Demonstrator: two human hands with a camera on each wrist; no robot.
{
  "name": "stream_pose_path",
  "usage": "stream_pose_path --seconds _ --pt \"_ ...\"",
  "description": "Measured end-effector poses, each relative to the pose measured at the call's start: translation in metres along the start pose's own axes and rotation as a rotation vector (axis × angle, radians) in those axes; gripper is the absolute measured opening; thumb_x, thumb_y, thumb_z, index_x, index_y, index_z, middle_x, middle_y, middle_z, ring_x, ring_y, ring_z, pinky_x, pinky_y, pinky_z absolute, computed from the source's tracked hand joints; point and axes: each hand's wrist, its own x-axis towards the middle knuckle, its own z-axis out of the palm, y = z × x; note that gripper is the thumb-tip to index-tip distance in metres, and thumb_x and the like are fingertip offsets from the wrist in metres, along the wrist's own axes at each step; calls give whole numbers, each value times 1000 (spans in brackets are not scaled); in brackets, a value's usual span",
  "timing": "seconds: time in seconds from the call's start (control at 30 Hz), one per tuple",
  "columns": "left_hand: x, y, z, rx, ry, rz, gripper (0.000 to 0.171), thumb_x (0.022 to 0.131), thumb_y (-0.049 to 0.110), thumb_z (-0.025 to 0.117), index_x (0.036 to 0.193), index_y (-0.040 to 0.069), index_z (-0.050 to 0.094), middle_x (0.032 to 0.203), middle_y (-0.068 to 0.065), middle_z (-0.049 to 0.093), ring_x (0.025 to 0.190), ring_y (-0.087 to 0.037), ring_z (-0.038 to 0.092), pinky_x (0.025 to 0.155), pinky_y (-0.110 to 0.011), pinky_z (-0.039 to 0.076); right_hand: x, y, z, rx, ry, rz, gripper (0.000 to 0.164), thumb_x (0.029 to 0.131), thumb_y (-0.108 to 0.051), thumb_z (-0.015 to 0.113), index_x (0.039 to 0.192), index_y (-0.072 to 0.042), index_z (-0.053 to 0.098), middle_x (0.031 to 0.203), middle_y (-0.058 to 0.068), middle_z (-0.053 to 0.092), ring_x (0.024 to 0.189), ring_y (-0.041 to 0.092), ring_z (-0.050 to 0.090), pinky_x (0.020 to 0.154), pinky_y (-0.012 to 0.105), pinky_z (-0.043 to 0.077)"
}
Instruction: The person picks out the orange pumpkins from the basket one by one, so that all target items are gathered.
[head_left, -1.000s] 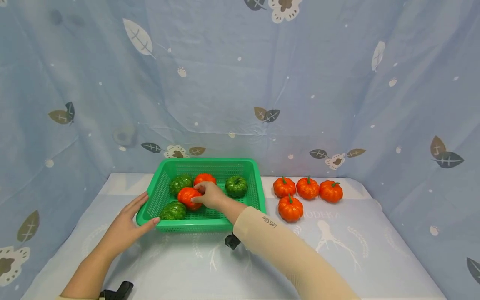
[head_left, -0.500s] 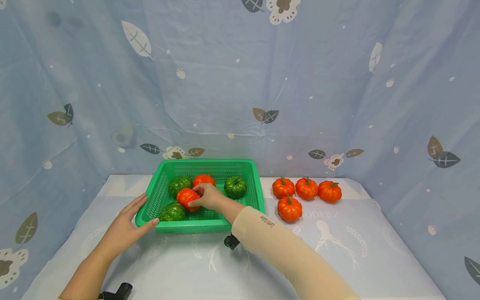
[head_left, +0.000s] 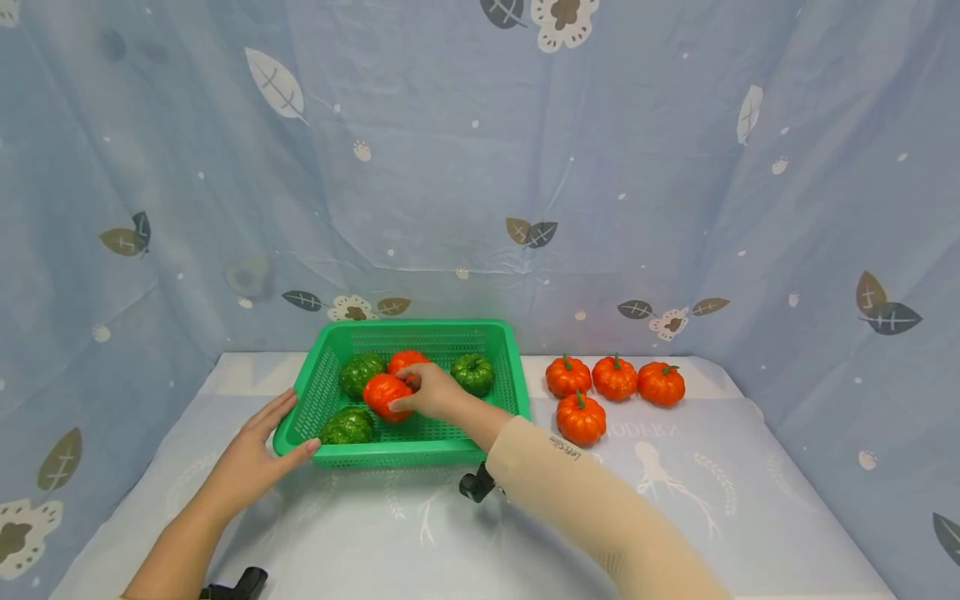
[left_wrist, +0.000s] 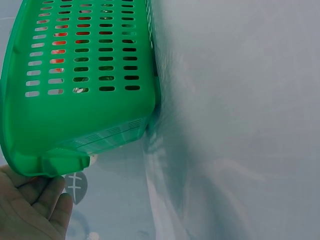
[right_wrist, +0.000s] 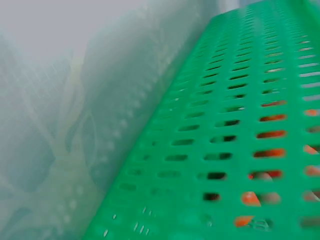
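A green plastic basket (head_left: 420,450) with slotted walls stands at the back of the table. Over its inside, my right hand (head_left: 438,395) grips an orange pumpkin (head_left: 386,397) between thumb and fingers. Behind that one lies another orange pumpkin (head_left: 407,361), partly covered by the hand. Green pumpkins in the basket lie at back left (head_left: 363,374), front left (head_left: 348,425) and right (head_left: 472,374). My left hand (head_left: 251,454) touches the basket's left front corner, thumb and fingers spread along the rim. In the left wrist view its fingers (left_wrist: 47,200) lie under the rim. The right wrist view shows only the basket's outer wall (right_wrist: 225,130).
Right of the basket, several orange pumpkins with green stems sit on the table, one (head_left: 581,418) in front of a row (head_left: 615,377). A blue patterned curtain (head_left: 450,167) hangs close behind the basket and along both sides. A light cloth (head_left: 390,533) covers the table.
The right hand and the orange pumpkin it grips have moved slightly to the right inside the basket. The left hand keeps its place on the corner.
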Motion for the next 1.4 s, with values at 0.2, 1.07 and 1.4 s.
stream_pose_path --seconds 0.2,1.07,1.4 --pt "0 0 1 2 7 9 94 92 46 71 157 -3 25 161 -26 22 139 -58 24 99 -79 28 -24 0 -24 1 -19 -59 55 85 -23 82 136 -15 63 128 6 65 116 22 61 86 36 56" --pt "-1 -5 3 -2 0 0 94 92 47 70 158 0 23 163 -24 19 141 -57 22 99 -79 27 -129 27 -135 -76 93 -164 59 86 -18 82 140 -16 61 136 4 61 117 27 63 97 39 53" --pt "1 -4 2 4 0 -1 94 92 48 71 158 0 23 162 -24 20 141 -57 22 99 -79 27 -163 59 -183 -220 213 -107 60 86 -20 82 141 -13 59 137 12 60 120 33 59 97 52 51"
